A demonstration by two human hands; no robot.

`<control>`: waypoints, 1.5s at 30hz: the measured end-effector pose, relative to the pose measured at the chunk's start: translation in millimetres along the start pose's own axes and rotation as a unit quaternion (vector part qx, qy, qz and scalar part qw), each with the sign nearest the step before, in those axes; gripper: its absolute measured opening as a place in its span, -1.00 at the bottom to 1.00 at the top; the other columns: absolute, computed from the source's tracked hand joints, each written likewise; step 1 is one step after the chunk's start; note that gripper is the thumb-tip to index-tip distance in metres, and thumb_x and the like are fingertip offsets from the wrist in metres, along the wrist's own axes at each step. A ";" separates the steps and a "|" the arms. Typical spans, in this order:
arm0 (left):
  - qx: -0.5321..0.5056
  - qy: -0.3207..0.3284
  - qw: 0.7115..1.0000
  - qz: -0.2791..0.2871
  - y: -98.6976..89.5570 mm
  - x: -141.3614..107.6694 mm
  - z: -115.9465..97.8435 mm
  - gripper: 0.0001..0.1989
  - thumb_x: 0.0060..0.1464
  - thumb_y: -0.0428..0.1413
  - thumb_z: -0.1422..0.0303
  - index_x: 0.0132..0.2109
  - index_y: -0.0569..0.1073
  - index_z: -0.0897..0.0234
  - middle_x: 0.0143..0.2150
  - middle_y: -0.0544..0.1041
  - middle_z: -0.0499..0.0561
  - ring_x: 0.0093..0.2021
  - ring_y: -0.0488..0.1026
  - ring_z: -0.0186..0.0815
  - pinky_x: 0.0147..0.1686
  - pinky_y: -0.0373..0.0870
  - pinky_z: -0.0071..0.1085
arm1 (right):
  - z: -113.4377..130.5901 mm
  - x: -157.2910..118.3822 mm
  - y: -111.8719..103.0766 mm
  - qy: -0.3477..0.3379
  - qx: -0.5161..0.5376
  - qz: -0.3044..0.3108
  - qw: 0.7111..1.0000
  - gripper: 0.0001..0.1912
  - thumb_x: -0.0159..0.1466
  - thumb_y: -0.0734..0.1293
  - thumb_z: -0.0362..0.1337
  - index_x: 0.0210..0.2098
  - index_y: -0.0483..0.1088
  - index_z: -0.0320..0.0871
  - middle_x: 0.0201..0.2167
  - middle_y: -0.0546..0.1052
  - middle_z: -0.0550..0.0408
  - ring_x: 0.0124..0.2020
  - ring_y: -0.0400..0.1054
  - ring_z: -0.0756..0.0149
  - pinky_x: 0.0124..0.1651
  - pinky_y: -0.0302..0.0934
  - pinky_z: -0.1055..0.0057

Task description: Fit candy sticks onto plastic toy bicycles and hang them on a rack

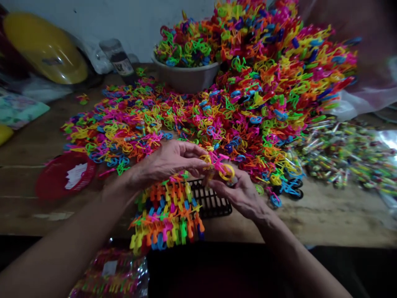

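Note:
Both hands meet at the middle of the wooden table (322,215). My left hand (167,162) pinches one end of a small pink plastic toy bicycle with yellow wheels (219,164). My right hand (240,193) grips its other end from below. Under the hands lies a black slotted rack (214,203), with several coloured toy bicycles (166,217) stood in rows on its left part. A large loose heap of bright plastic toy bicycles (248,95) spreads across the table behind the hands.
A grey bowl (186,76) full of toy bicycles stands at the back. A red basket (63,176) sits at the left, a yellow disc (45,47) at the far left. Wrapped packets (347,155) lie at the right, a packet bag (111,275) near my left forearm.

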State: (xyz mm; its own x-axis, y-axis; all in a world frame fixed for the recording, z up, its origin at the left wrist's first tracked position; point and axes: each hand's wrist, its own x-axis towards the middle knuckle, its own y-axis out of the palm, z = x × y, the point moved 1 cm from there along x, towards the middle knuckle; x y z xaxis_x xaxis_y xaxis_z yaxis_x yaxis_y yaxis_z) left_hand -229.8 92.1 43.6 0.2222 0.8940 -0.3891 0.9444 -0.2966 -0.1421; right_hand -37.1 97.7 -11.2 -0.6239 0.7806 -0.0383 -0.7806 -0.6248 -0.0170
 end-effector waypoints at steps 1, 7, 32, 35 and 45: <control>0.004 0.004 1.000 0.009 -0.6 -0.4 0.9 -0.75 0.05 0.17 0.33 -0.10 0.47 0.31 -0.26 0.59 0.01 -0.31 0.52 -0.35 -0.26 0.48 -0.42 | 1.2 0.0 0.6 0.003 0.000 0.004 1.000 -0.77 0.19 0.35 -0.14 -0.33 0.40 -0.21 -0.51 0.27 0.19 -0.51 0.04 0.51 -0.48 -0.01 0.55; 0.075 0.043 0.995 0.056 2.8 -11.0 2.5 -0.70 0.10 0.11 0.36 0.00 0.47 0.23 -0.06 0.55 0.01 -0.08 0.49 -0.25 -0.04 0.45 -0.26 | -5.8 -7.9 3.8 -0.089 -0.119 0.021 0.989 -0.92 0.21 0.29 -0.31 -0.34 0.39 -0.19 -0.43 0.36 0.15 -0.40 0.20 0.44 -0.34 0.12 0.52; 0.491 0.013 0.844 -0.215 25.9 -37.4 47.6 -0.64 0.28 -0.25 0.25 -0.11 0.41 0.20 -0.26 0.53 -0.01 -0.23 0.47 -0.23 -0.26 0.26 -0.34 | -65.9 -1.1 31.3 -0.183 -0.318 0.005 0.930 -0.70 0.10 0.19 -0.48 -0.16 0.33 -0.16 -0.27 0.47 0.03 -0.22 0.35 0.29 -0.16 0.23 0.42; 0.505 0.000 0.837 -0.213 27.3 -38.2 43.3 -0.64 0.28 -0.27 0.23 -0.21 0.39 0.21 -0.37 0.50 -0.03 -0.35 0.44 -0.26 -0.36 0.19 -0.35 | -65.9 -0.4 33.8 -0.168 -0.340 0.011 0.925 -0.67 0.10 0.17 -0.49 -0.15 0.32 -0.16 -0.25 0.47 0.02 -0.20 0.34 0.29 -0.14 0.22 0.42; 0.530 -0.015 0.812 -0.245 30.3 -33.7 48.2 -0.69 0.27 -0.20 0.19 -0.03 0.37 0.11 -0.33 0.56 -0.07 -0.34 0.49 -0.23 -0.40 0.19 -0.35 | -59.5 -2.7 34.0 -0.136 -0.360 0.054 0.922 -0.69 0.01 0.15 -0.52 -0.26 0.27 -0.16 -0.32 0.36 0.06 -0.28 0.26 0.30 -0.26 0.19 0.44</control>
State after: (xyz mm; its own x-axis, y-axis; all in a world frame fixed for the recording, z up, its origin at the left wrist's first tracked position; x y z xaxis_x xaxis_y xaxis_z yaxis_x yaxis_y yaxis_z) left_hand -220.4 36.9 8.6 -0.1390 0.9879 -0.0691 0.1756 -0.0441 -0.9835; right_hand -59.7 73.2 -71.2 -0.7591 0.6279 0.1718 -0.5480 -0.4740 -0.6892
